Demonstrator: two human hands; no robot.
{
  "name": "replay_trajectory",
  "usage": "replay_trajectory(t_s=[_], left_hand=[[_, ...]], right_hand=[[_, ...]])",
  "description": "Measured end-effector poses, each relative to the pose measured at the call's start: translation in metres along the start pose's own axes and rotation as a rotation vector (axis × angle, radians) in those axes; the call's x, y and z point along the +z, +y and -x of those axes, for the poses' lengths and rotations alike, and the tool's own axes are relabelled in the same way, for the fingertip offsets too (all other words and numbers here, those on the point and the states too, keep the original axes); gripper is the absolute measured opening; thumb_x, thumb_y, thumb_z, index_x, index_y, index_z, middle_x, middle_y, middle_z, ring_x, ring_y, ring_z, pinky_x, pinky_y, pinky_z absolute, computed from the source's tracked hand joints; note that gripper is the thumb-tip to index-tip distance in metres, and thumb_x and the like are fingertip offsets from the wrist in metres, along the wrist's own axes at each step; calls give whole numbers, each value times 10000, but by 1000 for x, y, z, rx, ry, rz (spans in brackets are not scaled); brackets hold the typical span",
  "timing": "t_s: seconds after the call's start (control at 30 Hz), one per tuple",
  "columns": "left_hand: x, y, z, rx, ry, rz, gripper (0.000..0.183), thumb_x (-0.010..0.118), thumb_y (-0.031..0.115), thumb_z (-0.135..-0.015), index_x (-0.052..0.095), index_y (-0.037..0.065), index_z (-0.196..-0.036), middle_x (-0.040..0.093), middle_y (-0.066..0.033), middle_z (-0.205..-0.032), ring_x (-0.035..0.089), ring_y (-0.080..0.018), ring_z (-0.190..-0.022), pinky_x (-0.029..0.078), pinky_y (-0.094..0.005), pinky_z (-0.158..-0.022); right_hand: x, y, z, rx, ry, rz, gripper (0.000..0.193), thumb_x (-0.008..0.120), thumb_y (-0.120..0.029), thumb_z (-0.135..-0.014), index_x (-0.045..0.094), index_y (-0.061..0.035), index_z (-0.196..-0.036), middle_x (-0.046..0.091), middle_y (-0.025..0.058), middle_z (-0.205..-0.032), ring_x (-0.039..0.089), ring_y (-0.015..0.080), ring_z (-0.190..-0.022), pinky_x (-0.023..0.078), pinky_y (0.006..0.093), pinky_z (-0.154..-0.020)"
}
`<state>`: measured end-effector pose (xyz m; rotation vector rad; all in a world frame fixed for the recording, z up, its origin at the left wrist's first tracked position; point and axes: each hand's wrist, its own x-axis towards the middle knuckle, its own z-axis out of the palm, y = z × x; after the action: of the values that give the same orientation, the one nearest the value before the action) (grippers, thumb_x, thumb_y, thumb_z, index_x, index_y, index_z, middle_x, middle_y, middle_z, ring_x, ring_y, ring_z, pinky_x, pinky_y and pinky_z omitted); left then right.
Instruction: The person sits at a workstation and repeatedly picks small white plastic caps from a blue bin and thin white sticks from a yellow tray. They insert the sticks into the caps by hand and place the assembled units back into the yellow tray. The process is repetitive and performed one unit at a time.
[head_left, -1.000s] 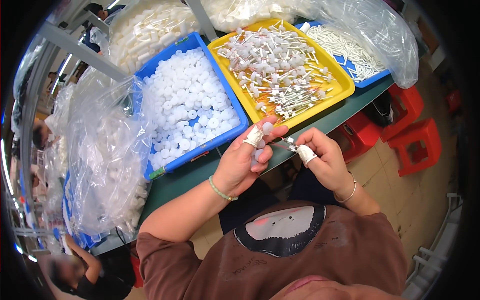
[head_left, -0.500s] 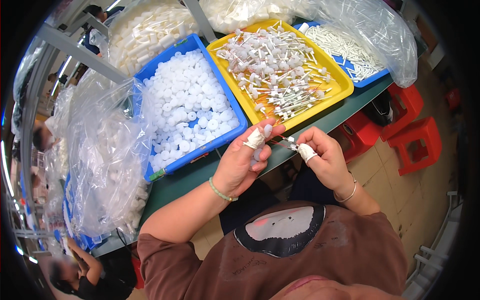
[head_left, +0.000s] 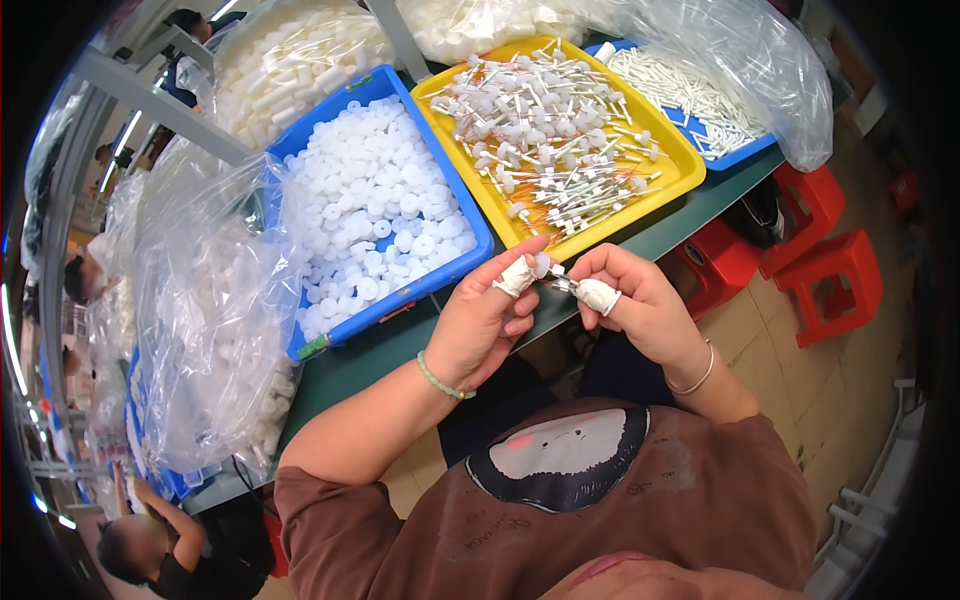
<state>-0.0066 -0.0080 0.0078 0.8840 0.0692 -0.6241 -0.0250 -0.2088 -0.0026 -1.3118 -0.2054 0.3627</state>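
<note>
My left hand [head_left: 488, 318], its thumb wrapped in white tape, pinches a translucent white plastic disc [head_left: 542, 265] at its fingertips. Close against it, my right hand [head_left: 640, 305], with a taped thumb too, grips small white connectors on thin wires [head_left: 563, 284]. Disc and connector ends meet between the two hands; whether one is inside the other I cannot tell. Both hands are over the near edge of the green table [head_left: 385, 378]. Beyond them a yellow tray [head_left: 588, 238] holds many wired pieces with discs and white stems. Left of it, a blue tray [head_left: 398, 308] is filled with loose discs.
A second blue tray [head_left: 745, 152] with thin white tubes sits at the far right. Clear plastic bags [head_left: 205, 330] of white parts crowd the left side. A grey metal post [head_left: 160, 105] rises there. Red stools [head_left: 830, 285] stand at right. Another person [head_left: 165, 545] sits at lower left.
My hands have come together: the right moved left and the connectors now reach the disc in my left fingertips. At lower left, the other person's arms have shifted.
</note>
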Motion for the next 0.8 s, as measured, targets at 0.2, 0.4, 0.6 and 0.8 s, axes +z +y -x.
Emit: replay_trajectory(t_s=[0.2,0.4,0.6,0.8], left_hand=[[-7,-4,-2,42,1,84,420,554,205,-953,446,87,-1342,506,10,-992,393,-40,-683,332,-152,-500],[-9,-5,-1,1,-32,257,439,563,237,-948,426,137,-1354,507,1,-1035,386,-46,-682,328,-158,-496],[-7,-3,-1,5,-29,200,429,560,225,-950,431,129,-1347,513,3,-1053,398,-48,-696,335,-157,-509],[-10,-6,-3,35,-37,152,406,540,194,-958,447,81,-1336,502,16,-1045,409,-42,-719,345,-153,-525]], right_hand=[[-6,-15,11,187,-139,51,252,565,-109,-922,570,-8,-1153,671,62,-876,561,50,-671,461,190,-612],[-37,-20,28,72,-183,95,124,499,-22,-901,499,-27,-1025,611,71,-901,561,78,-757,459,202,-642],[-12,-25,4,-301,138,241,365,697,-79,-774,516,-56,-1090,580,-19,-917,320,3,-606,286,155,-542],[19,-8,-18,-381,192,463,182,657,-43,-834,615,-17,-1009,621,-12,-849,478,9,-628,388,178,-538]])
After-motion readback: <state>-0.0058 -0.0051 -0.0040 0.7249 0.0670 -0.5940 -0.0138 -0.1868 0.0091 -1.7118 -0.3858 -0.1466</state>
